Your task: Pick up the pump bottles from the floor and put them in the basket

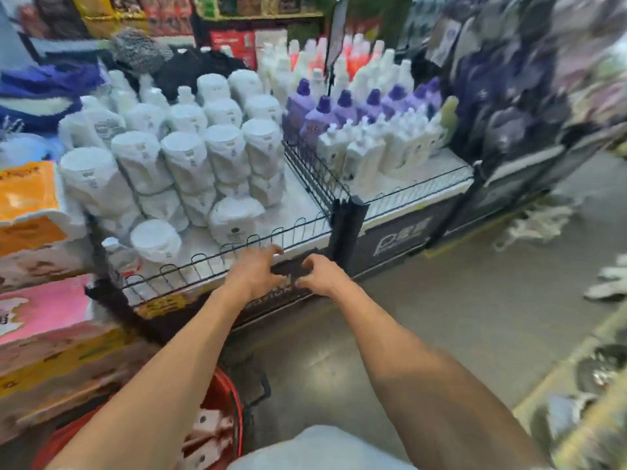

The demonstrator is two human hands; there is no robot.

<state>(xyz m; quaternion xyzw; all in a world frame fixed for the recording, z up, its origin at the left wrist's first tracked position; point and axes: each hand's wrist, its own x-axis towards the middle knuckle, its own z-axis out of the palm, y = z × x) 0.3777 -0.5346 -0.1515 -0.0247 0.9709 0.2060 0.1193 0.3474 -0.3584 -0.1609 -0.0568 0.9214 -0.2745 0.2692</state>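
No text is legible. White lettering on the black front panel [400, 232] and print on the yellow shelf tag [163, 305] are blurred beyond reading.

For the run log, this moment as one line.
left hand: empty, near shelf rail | right hand: empty | basket: holds pump bottles

Shop aisle: grey concrete floor [441, 317], a low display shelf [400, 189] edged with black wire railing [237, 247], stacked cartons [51, 334] left, and what may be hanging goods [509, 96] blurred at right.
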